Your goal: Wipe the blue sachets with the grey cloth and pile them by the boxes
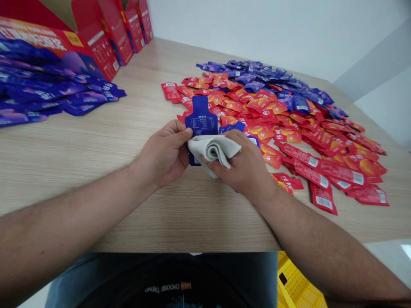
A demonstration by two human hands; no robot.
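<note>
The left hand [167, 149] is pinching a blue pouch [202, 121] by its side edge over the table [180, 222], while the right hand [248, 162] is clutching a folded pale cloth [205, 146] across the pouch's lower part. Beyond, red pouches [334, 169] are lying heaped at right, with more blue pouches [302, 102] massing behind them. At far left, red boxes [96, 47] are standing behind a blue pile [48, 92].

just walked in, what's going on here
A person's left hand holds a blue pouch by its edge, while the right hand holds a folded pale cloth over the pouch's lower part. A heap of red and blue pouches spreads beyond and to the right; more blue pouches lie at the left, in front of red boxes.
</note>
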